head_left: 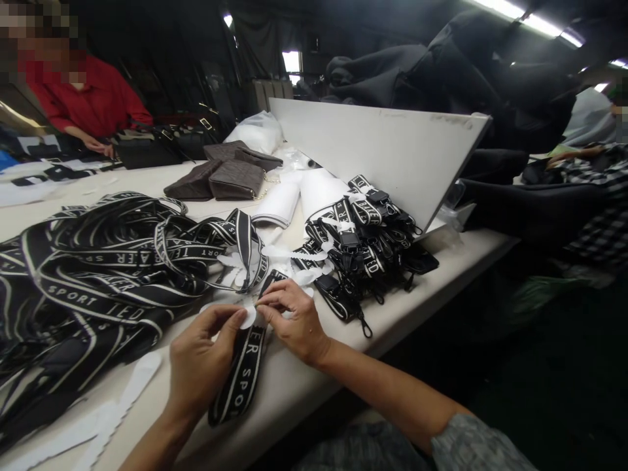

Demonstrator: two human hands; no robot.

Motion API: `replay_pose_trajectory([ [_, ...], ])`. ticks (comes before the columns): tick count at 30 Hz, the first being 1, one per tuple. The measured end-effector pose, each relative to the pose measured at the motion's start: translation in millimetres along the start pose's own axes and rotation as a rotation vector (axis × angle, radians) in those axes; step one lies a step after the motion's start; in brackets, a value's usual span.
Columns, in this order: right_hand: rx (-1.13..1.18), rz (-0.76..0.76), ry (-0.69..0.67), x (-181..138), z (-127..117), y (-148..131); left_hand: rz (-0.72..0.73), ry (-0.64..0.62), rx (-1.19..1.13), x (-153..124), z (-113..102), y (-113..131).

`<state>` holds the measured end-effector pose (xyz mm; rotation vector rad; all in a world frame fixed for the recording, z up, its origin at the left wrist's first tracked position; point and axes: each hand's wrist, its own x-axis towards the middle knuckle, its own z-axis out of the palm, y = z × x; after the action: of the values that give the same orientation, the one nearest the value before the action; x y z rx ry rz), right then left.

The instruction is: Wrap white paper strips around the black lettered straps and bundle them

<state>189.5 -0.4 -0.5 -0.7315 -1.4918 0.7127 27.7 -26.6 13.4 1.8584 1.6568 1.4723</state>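
Note:
My left hand (203, 356) and my right hand (294, 320) meet over a black strap with white lettering (240, 376) that lies on the white table (318, 366) and hangs toward its front edge. Both hands pinch a small white paper piece (248, 317) at the strap's upper end. Just beyond my fingers lie more white paper pieces (294, 255). A large tangle of loose lettered straps (98, 268) spreads to the left. A pile of folded, bundled straps with black clips (363, 242) sits to the right.
Dark quilted bags (220, 176) and white rolls (282, 203) lie further back. A white board (383, 150) leans at the right. White scalloped paper strips (112, 405) lie near left. A person in red (88, 98) works at the far left; another person's checked sleeve (598, 196) is at right.

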Motion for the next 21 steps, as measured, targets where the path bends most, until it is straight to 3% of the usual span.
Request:
replay_pose_trajectory([
  [2, -0.005, 0.081, 0.024, -2.0, 1.7, -10.7, 0.145, 0.099, 0.083, -1.7, -0.3, 6.2],
  [6, 0.071, 0.301, -0.061, -9.5, 11.3, -32.7, 0.455, 0.248, 0.255, -7.2, 3.0, 17.3],
  [8, 0.046, 0.298, -0.034, -11.6, 17.5, -40.1, 0.484, 0.286, 0.289, -10.0, 4.3, 22.0],
  [16, -0.315, 0.024, 0.053, -13.5, 27.7, -33.0, -0.129, 0.281, 0.028, -14.5, -2.1, 26.6],
  [21, -0.49, -0.159, -0.025, -13.8, 23.4, -20.2, -0.458, 0.141, -0.602, -8.2, -8.1, 28.2],
])
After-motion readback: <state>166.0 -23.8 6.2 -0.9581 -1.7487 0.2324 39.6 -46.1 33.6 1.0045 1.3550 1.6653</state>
